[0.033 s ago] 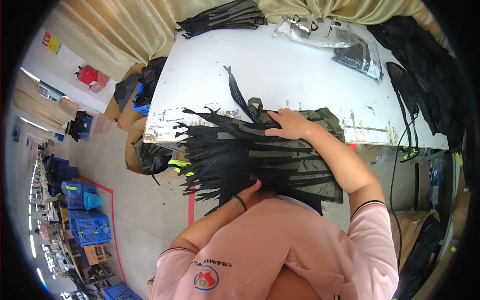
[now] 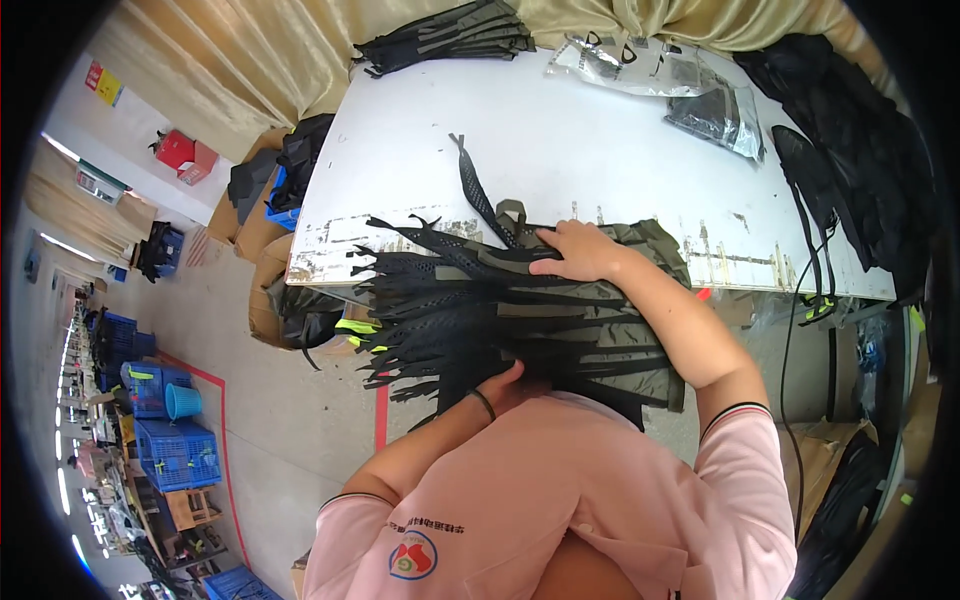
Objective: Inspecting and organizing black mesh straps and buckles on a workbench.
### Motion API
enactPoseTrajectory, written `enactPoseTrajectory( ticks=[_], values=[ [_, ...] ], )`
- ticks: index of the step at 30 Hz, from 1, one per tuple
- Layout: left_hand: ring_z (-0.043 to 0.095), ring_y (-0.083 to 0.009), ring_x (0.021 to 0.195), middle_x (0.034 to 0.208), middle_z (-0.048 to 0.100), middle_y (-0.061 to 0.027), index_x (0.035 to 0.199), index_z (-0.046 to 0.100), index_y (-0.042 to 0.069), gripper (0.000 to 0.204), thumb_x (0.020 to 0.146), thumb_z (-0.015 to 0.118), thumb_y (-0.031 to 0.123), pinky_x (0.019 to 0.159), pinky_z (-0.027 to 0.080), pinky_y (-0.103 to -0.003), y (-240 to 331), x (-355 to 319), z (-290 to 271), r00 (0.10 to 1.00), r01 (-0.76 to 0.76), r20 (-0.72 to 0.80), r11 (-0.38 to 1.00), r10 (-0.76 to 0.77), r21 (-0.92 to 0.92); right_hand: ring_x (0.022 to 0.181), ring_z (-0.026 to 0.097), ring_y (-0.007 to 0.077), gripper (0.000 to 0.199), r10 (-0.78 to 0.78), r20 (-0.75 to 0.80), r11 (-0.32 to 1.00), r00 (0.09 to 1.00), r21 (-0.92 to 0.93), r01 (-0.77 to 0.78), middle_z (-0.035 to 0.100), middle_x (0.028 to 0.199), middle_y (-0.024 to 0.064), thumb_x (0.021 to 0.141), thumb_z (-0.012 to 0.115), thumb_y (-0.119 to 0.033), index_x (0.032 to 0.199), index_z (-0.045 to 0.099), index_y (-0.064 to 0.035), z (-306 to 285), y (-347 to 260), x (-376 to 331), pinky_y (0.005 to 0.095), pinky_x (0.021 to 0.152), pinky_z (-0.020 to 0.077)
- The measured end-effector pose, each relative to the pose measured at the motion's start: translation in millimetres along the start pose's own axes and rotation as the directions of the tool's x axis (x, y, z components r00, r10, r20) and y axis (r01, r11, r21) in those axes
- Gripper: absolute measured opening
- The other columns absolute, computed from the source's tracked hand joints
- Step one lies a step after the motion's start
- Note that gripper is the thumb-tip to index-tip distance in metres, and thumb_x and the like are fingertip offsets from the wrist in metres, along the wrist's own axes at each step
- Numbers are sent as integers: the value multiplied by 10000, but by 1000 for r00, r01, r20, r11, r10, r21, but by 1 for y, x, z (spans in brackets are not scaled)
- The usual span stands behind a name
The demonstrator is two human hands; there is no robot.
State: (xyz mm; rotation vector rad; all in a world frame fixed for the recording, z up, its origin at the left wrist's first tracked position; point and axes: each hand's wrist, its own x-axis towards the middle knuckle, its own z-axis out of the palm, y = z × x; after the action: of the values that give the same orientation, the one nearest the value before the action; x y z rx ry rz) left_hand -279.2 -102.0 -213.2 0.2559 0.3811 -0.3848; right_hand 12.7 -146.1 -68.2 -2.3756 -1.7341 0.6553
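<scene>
A thick stack of dark olive and black fabric pieces (image 2: pixel 545 310) with loose mesh strap ends on its left lies over the table's front edge and overhangs toward my body. My right hand (image 2: pixel 582 252) rests palm down on the far part of the stack, its fingers stretched out. At the near edge, my left hand (image 2: pixel 500 388) holds the stack close to my belly; the thumb shows, while the other fingers are hidden. One black mesh strap (image 2: pixel 472 180) sticks out from the pile onto the white table (image 2: pixel 400 150).
Another bundle of black and olive strips (image 2: pixel 450 35) lies at the table's far left, with plastic-bagged items (image 2: pixel 715 115) at the back right. Black fabric (image 2: pixel 840 150) hangs over the right side. Cardboard boxes (image 2: pixel 262 290) stand left of the table; blue crates (image 2: pixel 180 450) are farther off.
</scene>
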Motion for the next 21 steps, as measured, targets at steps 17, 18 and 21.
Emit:
enactPoseTrajectory(
  ticks=[17, 18, 21],
  values=[
    [467, -256, 1209, 1302, 511, -76, 1289, 493, 115, 437, 910, 579, 315, 1066, 326, -464, -2, 55, -48, 967, -239, 87, 971, 241, -25, 1097, 554, 392, 863, -83, 89, 965, 993, 255, 58, 590, 1153, 260, 820, 433, -726, 1251, 551, 12, 15, -63, -65, 399, 956, 427],
    [470, -255, 1205, 1297, 514, -76, 1285, 496, 114, 432, 910, 580, 312, 1064, 329, -464, 1, 54, -43, 970, -233, 60, 972, 234, -26, 1107, 554, 391, 876, -52, 139, 966, 989, 258, 14, 584, 1164, 270, 814, 439, -730, 1256, 538, 20, 8, -69, -68, 400, 961, 425],
    [479, -253, 1194, 1283, 524, -74, 1272, 504, 112, 419, 908, 582, 303, 1057, 338, -462, 9, 53, -24, 974, -228, -19, 973, 227, -30, 1109, 556, 397, 893, -27, 185, 968, 982, 251, -20, 583, 1161, 284, 806, 447, -736, 1247, 529, 36, -17, -79, -75, 408, 964, 427]
  ],
)
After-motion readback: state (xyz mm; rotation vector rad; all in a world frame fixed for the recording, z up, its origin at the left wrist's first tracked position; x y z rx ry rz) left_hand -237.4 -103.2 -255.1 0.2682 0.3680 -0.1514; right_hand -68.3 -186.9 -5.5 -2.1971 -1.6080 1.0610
